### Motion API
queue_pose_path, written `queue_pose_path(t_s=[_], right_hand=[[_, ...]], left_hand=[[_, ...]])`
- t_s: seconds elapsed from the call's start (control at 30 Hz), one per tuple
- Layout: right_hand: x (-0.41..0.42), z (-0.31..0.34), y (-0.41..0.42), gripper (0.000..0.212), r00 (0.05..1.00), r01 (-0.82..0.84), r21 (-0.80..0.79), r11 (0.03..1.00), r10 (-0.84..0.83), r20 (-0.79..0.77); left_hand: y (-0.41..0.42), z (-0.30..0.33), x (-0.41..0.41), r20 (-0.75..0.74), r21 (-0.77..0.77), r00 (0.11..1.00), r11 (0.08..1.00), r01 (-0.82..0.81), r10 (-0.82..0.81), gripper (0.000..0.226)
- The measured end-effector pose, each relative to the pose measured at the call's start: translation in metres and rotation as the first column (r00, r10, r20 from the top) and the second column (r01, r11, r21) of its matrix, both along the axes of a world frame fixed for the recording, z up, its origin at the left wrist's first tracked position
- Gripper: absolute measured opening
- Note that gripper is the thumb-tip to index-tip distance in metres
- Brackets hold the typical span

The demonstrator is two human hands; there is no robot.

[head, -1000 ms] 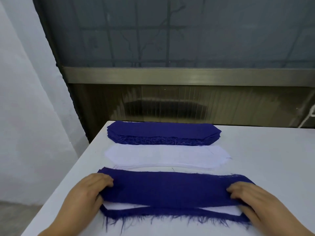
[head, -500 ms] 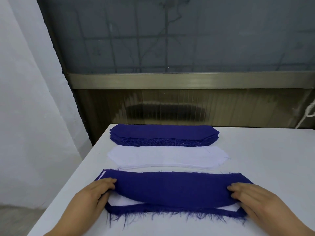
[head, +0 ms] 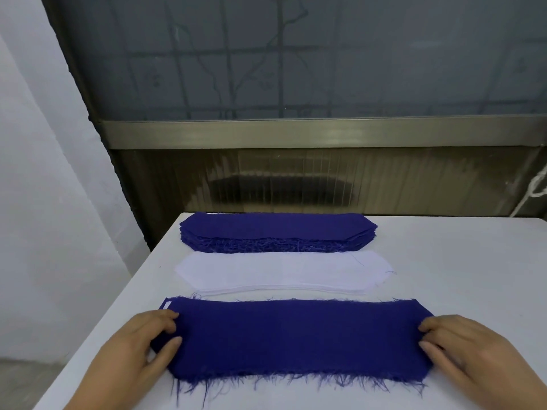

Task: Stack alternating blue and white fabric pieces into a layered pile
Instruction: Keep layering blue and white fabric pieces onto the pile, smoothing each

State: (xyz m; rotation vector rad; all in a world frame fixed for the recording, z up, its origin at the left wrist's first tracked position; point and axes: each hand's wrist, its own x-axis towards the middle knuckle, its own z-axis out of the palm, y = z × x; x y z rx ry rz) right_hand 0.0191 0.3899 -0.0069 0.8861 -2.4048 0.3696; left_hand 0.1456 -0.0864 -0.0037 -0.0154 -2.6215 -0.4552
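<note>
A blue fabric piece (head: 296, 338) with frayed edges lies flat on top of the layered pile at the near edge of the white table (head: 461, 261). A white corner (head: 166, 305) of a lower layer peeks out at its far left. My left hand (head: 139, 347) presses on the piece's left end with fingers laid flat. My right hand (head: 473, 350) presses on its right end the same way. Behind the pile lies a stack of white pieces (head: 281, 272), and behind that a stack of blue pieces (head: 275, 229).
The table's left edge runs close to the pile and both stacks, next to a white wall (head: 44, 202). A metal-framed window panel (head: 296, 134) stands behind the table's far edge. Bare table surface extends to the right of the stacks.
The blue piece, held raised and sagging over the white layer before, now lies flat and covers it. Both hands have lowered onto its ends.
</note>
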Motion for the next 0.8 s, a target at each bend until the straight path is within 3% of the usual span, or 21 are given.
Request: queue_pose_path(t_s=[0.1, 0.17, 0.27, 0.33, 0.53, 0.73, 0.8], right_hand=[[-0.011, 0.016, -0.005, 0.048, 0.990, 0.130, 0.046, 0.990, -0.132, 0.044], [-0.020, 0.030, -0.017, 0.027, 0.978, 0.182, 0.036, 0.983, -0.184, 0.098], [-0.040, 0.043, -0.050, 0.007, 0.958, 0.155, -0.012, 0.988, -0.147, 0.246], [-0.062, 0.046, -0.076, 0.006, 0.937, 0.131, -0.050, 0.990, -0.107, 0.333], [-0.136, 0.040, -0.138, 0.015, 0.869, 0.218, -0.241, 0.946, -0.076, 0.489], [-0.172, 0.027, -0.154, 0.011, 0.808, 0.312, -0.210, 0.926, -0.143, 0.571], [-0.177, 0.024, -0.154, 0.005, 0.809, 0.309, -0.207, 0.928, -0.142, 0.571]], left_hand=[[-0.003, 0.014, -0.016, 0.030, -0.085, 0.996, 0.993, -0.085, 0.088, 0.026], [0.005, 0.023, -0.033, 0.039, -0.134, 0.990, 0.982, -0.131, 0.137, 0.025], [0.037, 0.032, -0.068, 0.061, -0.098, 0.991, 0.988, -0.116, 0.122, 0.015], [0.060, 0.036, -0.097, 0.070, -0.085, 0.995, 0.994, -0.070, 0.076, 0.002], [0.110, 0.035, -0.191, 0.059, 0.078, 0.998, 0.997, 0.015, -0.020, 0.031], [0.123, 0.018, -0.247, 0.144, 0.228, 0.989, 0.974, 0.010, -0.044, 0.038], [0.121, 0.008, -0.252, 0.131, 0.213, 0.990, 0.977, 0.024, -0.052, 0.036]])
